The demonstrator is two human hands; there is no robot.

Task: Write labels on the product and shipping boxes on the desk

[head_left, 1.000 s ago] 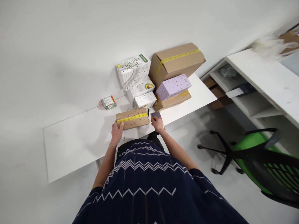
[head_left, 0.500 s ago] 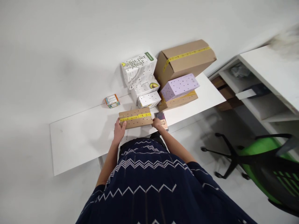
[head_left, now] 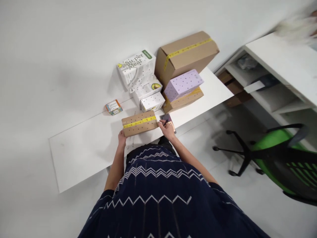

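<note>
A long brown cardboard box with small dark spots and yellow tape along its top lies tilted near the front of the table. My left hand is closed on its left end, the fingers partly hidden by the box. Just off the other end is my right hand, its fingers pinched around a small, slim dark thing too small to make out. Under and behind that hand lies a phone with a picture on its lower part.
Behind stand white cartons, a lilac box on a brown box, and a large taped carton. A small orange and white packet lies left on the white table. Right are shelves and a green chair.
My right hand has come off the box's right end and now shows a dark thing in its fingers. My left hand has shifted lower around the left end. The camera view has moved slightly.
</note>
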